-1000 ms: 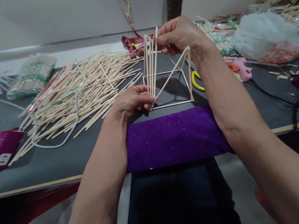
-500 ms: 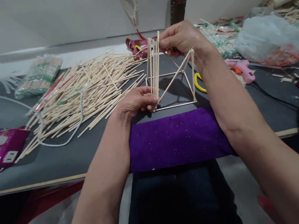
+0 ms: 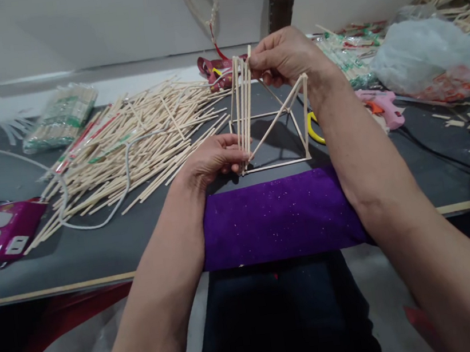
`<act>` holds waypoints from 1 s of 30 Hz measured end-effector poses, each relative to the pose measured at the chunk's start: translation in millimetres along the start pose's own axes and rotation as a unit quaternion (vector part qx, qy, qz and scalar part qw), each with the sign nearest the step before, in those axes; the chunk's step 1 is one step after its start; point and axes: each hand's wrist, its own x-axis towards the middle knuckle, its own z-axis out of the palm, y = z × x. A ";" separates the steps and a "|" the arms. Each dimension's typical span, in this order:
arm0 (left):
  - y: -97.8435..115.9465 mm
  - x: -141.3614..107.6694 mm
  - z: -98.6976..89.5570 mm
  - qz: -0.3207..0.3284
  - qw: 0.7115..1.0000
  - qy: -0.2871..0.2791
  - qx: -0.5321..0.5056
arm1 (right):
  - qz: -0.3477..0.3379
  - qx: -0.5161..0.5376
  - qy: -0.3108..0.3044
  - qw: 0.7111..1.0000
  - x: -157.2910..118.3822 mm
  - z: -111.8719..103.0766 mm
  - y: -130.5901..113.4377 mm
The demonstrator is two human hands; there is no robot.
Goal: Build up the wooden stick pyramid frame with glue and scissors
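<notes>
A frame of thin wooden sticks [image 3: 277, 164] stands on the dark table, with several near-upright sticks [image 3: 244, 105] side by side at its left. My left hand [image 3: 221, 156] pinches the lower ends of these sticks at the frame's near left corner. Higher up, my right hand [image 3: 278, 58] has thumb and fingers closed on the top of the rightmost stick [image 3: 249, 53]. A slanting stick runs from the lower left corner to the top of the right upright. Just in front lies a purple cloth [image 3: 279, 216].
Loose sticks [image 3: 147, 135] are heaped at left beside a bagged bundle [image 3: 61, 115] and a purple power strip [image 3: 15, 231]. Behind stands a bottle [image 3: 280, 5]. Rightward are yellow-handled scissors [image 3: 314, 128], a pink glue gun [image 3: 389, 109], cables and a plastic bag [image 3: 423, 59].
The view has shifted slightly. My right hand has moved a little upward in view, still at the stick's top; my left hand keeps its hold at the base.
</notes>
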 end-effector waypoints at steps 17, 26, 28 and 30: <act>-1.9 1.5 -2.8 0.010 1.000 -0.024 -0.010 | -0.008 0.005 -0.002 1.000 1.9 -1.3 3.0; -2.0 1.7 -2.2 0.006 1.000 -0.022 -0.008 | -0.019 -0.003 0.002 1.000 1.3 -1.4 4.4; -1.6 1.7 -2.0 0.002 1.000 -0.018 -0.002 | -0.020 -0.007 0.001 1.000 1.5 -1.1 4.8; -1.4 1.4 -1.7 0.004 1.000 -0.012 0.003 | -0.019 -0.010 0.000 1.000 1.9 -1.2 5.2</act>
